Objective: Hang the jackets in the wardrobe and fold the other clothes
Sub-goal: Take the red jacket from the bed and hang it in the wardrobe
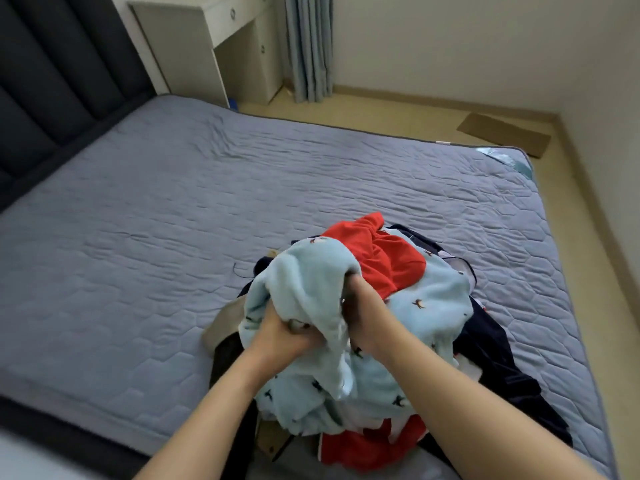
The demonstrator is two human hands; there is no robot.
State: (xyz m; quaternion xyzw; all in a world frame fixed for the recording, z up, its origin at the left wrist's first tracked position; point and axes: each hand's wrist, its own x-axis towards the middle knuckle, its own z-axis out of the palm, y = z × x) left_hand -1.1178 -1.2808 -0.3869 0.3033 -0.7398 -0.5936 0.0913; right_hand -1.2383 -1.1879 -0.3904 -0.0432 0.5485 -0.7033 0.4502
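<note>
Through the head camera I saw a pale blue fleece [311, 271] topping a heap of clothes [374, 441] at lower centre of the frame. The left hand [280, 336] clenched a bunched fold of it, and the right hand [360, 306] gripped the cloth just beside. A red top [388, 261] and a dark garment [502, 368] lay underneath on the grey bed [173, 220].

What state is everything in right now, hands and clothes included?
left hand, gripping the light blue fleece.
right hand, gripping the same fleece, fingers buried in it.
light blue fleece, crumpled, unfolded, on top.
red garment, crumpled, unfolded, partly under the fleece.
dark navy garment, bunched on the bed, partly under the fleece.
desk drawer, closed.
curtain, hanging gathered.
</note>
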